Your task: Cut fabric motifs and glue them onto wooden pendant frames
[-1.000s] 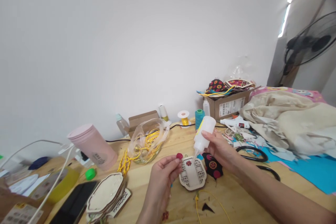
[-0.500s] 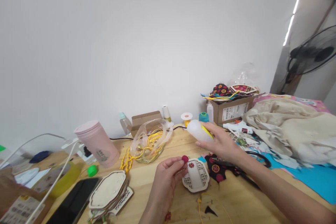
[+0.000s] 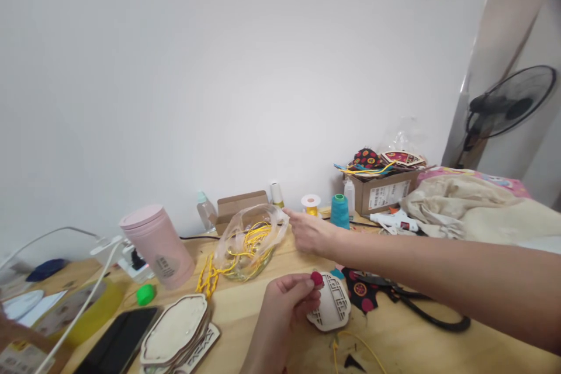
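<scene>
My left hand [image 3: 291, 304] pinches a small round red piece [image 3: 316, 279] between thumb and fingers. It is held over the upper left edge of a pale wooden plaque [image 3: 331, 307] with cut-out lattice sides. My right hand [image 3: 313, 234] reaches across to the clear plastic bag [image 3: 228, 243] of yellow cords. Its fingertips are at the bag's right edge, close to a white-capped small bottle [image 3: 276, 191]; the fingers are largely hidden behind the hand. Black patterned fabric [image 3: 363, 292] and black-handled scissors [image 3: 438, 318] lie right of the plaque, below my right forearm.
Stacked wooden plaques [image 3: 175, 327], a phone [image 3: 118, 342], a green cap [image 3: 145, 294] and a pink tumbler [image 3: 160, 248] are on the left. Behind stand a yellow spool [image 3: 311, 205], blue thread [image 3: 339, 211] and a full cardboard box [image 3: 381, 193]. A glue gun [image 3: 397, 221] lies near beige cloth [image 3: 447, 201].
My right hand has moved left and away from me, to the bag. The white bottle with a yellow part that it held is no longer visible. My left hand keeps its pinch.
</scene>
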